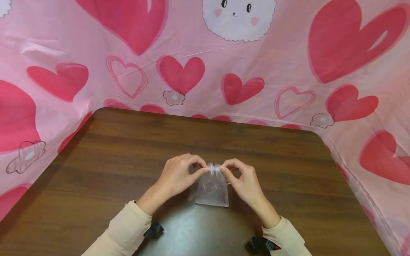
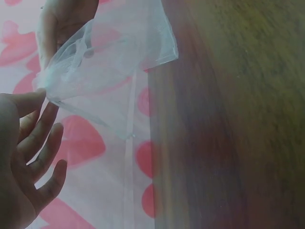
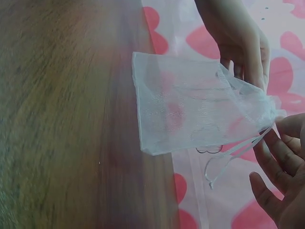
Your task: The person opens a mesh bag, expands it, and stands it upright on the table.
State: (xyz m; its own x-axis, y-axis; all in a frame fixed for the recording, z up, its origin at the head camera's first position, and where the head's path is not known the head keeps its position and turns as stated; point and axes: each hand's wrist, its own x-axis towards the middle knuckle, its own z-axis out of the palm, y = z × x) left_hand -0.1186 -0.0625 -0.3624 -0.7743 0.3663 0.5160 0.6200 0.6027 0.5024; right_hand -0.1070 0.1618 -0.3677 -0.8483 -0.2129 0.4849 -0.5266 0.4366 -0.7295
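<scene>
A small, see-through white organza drawstring bag (image 1: 212,190) hangs by its gathered neck between my two hands, bottom edge down. My left hand (image 1: 183,173) pinches one side of the neck between thumb and index finger. On the other side, my right hand (image 1: 242,181) pinches the neck the same way. In the right wrist view the bag (image 3: 186,105) looks flat and its neck is drawn into folds. A looped white cord (image 3: 209,171) with a knotted end dangles below my right fingers (image 3: 271,157). My left hand's other fingers (image 2: 47,152) are spread loosely away from the bag.
A dark brown wooden table (image 1: 128,149) lies beneath the hands. Pink cloth (image 1: 211,46) printed with red hearts stands around its back and sides. Black devices (image 1: 154,231) sit at both cuffs.
</scene>
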